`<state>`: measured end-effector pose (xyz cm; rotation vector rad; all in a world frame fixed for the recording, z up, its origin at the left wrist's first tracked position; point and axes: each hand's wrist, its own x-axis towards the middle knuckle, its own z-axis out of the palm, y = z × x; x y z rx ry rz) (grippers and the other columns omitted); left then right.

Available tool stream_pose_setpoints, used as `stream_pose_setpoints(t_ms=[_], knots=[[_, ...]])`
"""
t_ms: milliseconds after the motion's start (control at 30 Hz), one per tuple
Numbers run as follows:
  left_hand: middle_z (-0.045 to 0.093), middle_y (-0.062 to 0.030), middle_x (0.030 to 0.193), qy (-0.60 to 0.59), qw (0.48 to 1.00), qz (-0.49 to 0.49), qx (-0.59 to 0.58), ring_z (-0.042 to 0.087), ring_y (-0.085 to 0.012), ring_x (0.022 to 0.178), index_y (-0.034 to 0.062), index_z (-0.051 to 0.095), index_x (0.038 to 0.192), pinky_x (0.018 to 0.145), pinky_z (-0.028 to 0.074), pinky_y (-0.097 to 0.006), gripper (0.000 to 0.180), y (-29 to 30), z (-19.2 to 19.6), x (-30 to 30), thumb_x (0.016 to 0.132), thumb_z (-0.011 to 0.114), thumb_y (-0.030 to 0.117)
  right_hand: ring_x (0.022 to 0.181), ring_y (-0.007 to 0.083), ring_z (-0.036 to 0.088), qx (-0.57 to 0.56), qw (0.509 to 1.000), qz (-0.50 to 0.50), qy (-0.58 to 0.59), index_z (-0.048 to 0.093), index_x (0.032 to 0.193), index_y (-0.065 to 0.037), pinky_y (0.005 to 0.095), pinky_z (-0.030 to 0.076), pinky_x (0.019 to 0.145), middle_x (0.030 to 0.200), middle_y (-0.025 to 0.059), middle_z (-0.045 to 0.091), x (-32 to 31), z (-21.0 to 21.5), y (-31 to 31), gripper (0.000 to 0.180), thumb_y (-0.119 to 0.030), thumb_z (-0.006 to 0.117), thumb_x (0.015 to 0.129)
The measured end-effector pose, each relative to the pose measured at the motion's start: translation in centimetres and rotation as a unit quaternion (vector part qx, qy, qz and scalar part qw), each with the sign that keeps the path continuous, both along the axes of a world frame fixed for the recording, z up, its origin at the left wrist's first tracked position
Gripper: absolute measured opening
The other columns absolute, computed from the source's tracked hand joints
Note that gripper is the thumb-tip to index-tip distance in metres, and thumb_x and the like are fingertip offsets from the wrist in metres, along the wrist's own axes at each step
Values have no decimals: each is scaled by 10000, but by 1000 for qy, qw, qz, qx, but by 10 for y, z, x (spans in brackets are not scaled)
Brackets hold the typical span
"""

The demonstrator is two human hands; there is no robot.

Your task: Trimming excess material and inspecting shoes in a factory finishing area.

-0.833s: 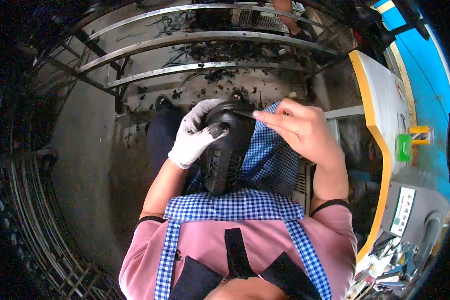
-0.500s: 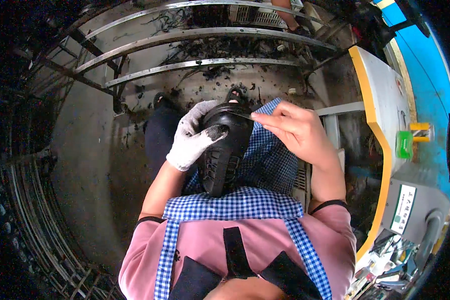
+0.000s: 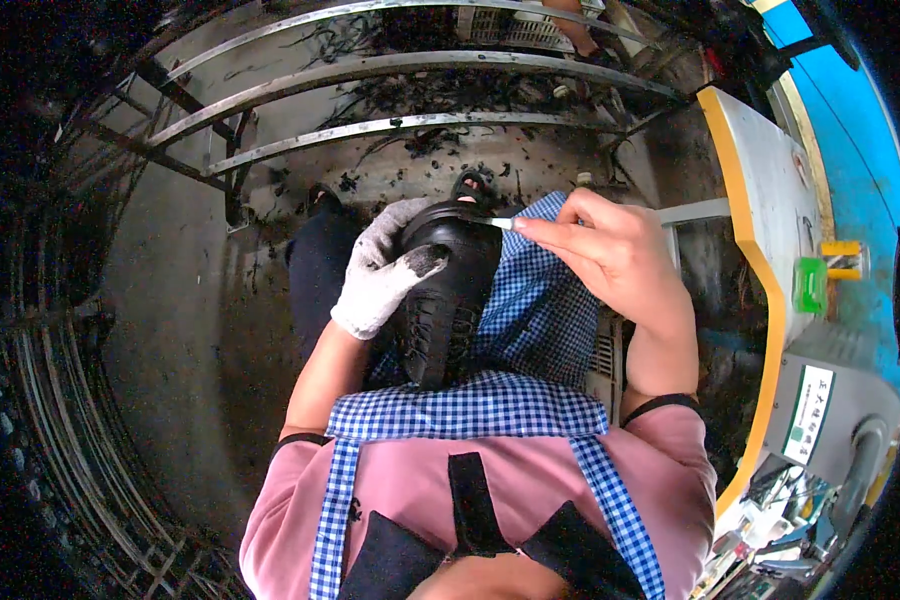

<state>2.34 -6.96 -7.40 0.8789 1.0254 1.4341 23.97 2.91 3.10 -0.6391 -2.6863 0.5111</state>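
Observation:
A black lace-up shoe (image 3: 460, 285) rests over my lap, its rounded toe pointing away from me. My left hand (image 3: 385, 270), in a white glove with black smudges, is closed round the shoe's left side, thumb lying across the upper. Bare, my right hand (image 3: 605, 245) pinches a slim pale tool (image 3: 501, 223) between thumb and fingers. The tool's narrow tip reaches the right edge of the toe, by the sole; whether it is a blade or a brush I cannot tell. A blue checked apron (image 3: 535, 300) spreads beneath the shoe.
Metal rails (image 3: 410, 62) run across ahead of me, with black scraps (image 3: 440, 98) on the floor around them. At my right stands a yellow-edged workbench (image 3: 760, 230) bearing a green container (image 3: 810, 285), a grey machine (image 3: 835, 400) and tools. Another person's leg (image 3: 574, 28) shows beyond the rails.
My right hand has shifted slightly right and up, and more of the tool's pale part shows. The left hand still grips the shoe, almost unmoved.

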Motion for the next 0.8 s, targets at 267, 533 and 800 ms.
stream_pose_setpoints(t_ms=[267, 533, 800], knots=[[580, -59, 1051, 23, 1000, 8, 3, 534, -145, 979, 6, 495, 1154, 883, 413, -281, 535, 1, -2, -4, 705, 728, 182, 532, 187, 536, 0, 1000, -14, 25, 679, 1007, -165, 297, 405, 467, 695, 57, 535, 6, -8, 1, 317, -42, 664, 715], [582, -58, 1058, 10, 1000, -12, -3, 538, -150, 977, 6, 507, 1146, 884, 413, -285, 535, 2, 3, 3, 701, 730, 203, 512, 207, 556, 33, 998, -15, 42, 686, 907, -183, 320, 439, 453, 655, 44, 533, -10, -4, 0, 180, -121, 647, 742], [578, -60, 1068, 7, 1000, -3, -8, 532, -150, 990, 17, 505, 1160, 890, 411, -288, 531, 0, -3, -3, 707, 717, 193, 562, 193, 539, -18, 1000, -3, 19, 679, 993, -127, 287, 412, 488, 695, 68, 547, 9, -4, 4, 292, -37, 663, 717]])
